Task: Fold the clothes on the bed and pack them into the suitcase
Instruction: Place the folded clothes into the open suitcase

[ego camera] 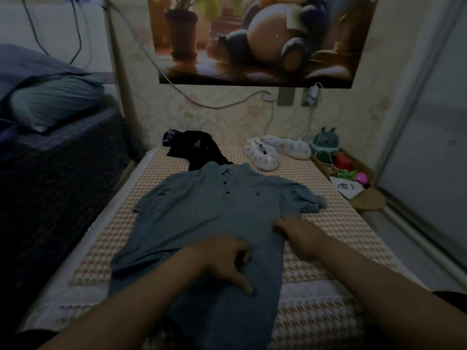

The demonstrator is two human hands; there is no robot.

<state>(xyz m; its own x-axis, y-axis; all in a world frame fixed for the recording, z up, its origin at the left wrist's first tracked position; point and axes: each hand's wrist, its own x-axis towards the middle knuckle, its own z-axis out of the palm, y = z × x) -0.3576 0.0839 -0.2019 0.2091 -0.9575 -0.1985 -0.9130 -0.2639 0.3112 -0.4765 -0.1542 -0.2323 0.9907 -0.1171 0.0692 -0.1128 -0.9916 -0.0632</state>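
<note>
A grey-blue polo shirt (192, 218) lies spread face up on the checked bed cover (328, 218), collar toward the wall, its right sleeve crumpled. My left hand (225, 258) rests on the shirt's lower middle, thumb stretched out, fingers bent down onto the cloth. My right hand (295, 229) lies on the shirt's right side edge, fingers against the fabric. Behind the collar sits a black garment (199, 150). A white patterned garment (275, 150) lies near the wall. No suitcase is in view.
A dark sofa or raised bed (58, 178) with a pillow (55, 102) borders the left. Toys and a round wooden board (369, 200) crowd the right rear corner. Cables hang on the wall under a poster (257, 39). A sliding door (429, 137) runs along the right.
</note>
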